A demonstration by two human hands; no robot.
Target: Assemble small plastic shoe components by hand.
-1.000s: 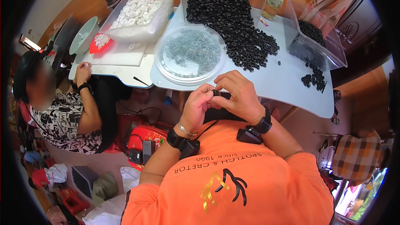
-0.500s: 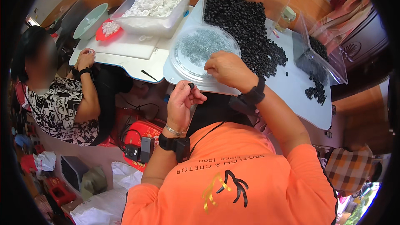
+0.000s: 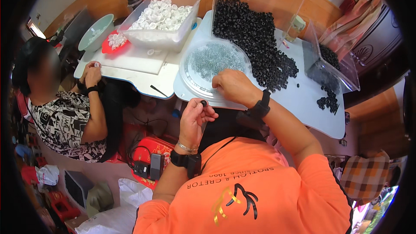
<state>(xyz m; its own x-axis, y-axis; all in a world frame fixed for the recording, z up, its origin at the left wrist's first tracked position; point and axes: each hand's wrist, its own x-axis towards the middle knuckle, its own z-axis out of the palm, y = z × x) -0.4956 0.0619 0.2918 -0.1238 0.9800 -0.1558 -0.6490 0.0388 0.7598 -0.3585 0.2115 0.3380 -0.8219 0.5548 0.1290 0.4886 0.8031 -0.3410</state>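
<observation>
My left hand (image 3: 195, 117) pinches a small black ring (image 3: 203, 103) between thumb and fingertips, held up just in front of the table edge. My right hand (image 3: 233, 86) reaches over the near rim of a round clear dish (image 3: 187, 78) full of tiny grey metal pieces, fingers curled down into it; whether they hold a piece is hidden. A big heap of black rings (image 3: 251, 34) lies on the white table (image 3: 303, 104) behind the dish.
A clear tub of white caps (image 3: 161, 15) stands at the back left, beside a red dish (image 3: 113, 42) and a pale green bowl (image 3: 96, 32). A tilted clear box with black rings (image 3: 331, 60) sits at right. Another person (image 3: 65, 112) works at the left.
A second ago both hands were together on the black ring. My right hand then left it and reached to the dish of grey pieces; my left hand keeps the ring.
</observation>
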